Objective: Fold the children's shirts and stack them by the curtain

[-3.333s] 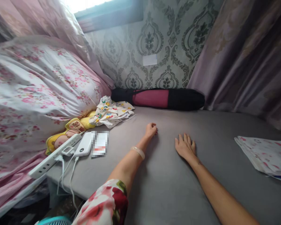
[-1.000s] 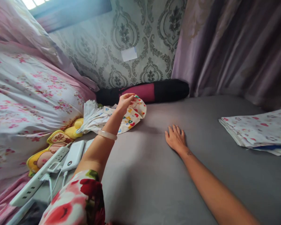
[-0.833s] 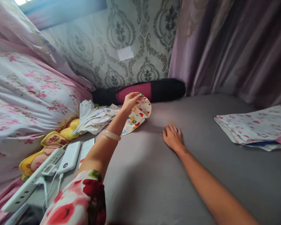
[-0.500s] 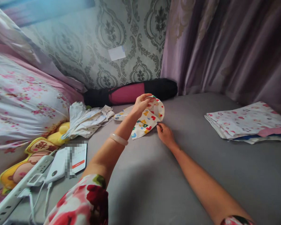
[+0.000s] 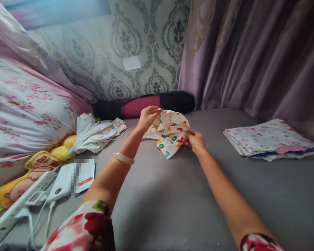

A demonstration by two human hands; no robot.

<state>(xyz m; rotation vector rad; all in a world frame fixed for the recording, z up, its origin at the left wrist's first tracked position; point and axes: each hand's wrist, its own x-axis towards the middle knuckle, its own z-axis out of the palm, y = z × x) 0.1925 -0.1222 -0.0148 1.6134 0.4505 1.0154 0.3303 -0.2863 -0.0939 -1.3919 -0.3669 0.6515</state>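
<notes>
A small white cloth [image 5: 172,127] printed with colourful shapes hangs between my two hands, above the grey bed sheet [image 5: 157,195]. My left hand [image 5: 148,118] pinches its upper left edge, and a pale bangle circles that forearm. At the cloth's right edge, my right hand [image 5: 196,141] grips it between thumb and fingers. The fabric is creased in the middle, with one corner pointing down toward the sheet. Part of it lies behind my left hand and cannot be made out.
At right lies a stack of folded printed cloths [image 5: 269,137]. On the left are a crumpled pile of light cloths [image 5: 99,134], a yellow plush toy [image 5: 34,174], a power strip [image 5: 21,205], a white power bank [image 5: 61,183] and a phone [image 5: 87,174]. A black-and-pink roll [image 5: 143,104] rests against the wall.
My hands have moved apart, the left one leftward and the right one slightly up and right. The cloth is stretched more openly between them, its lower corner shifted right.
</notes>
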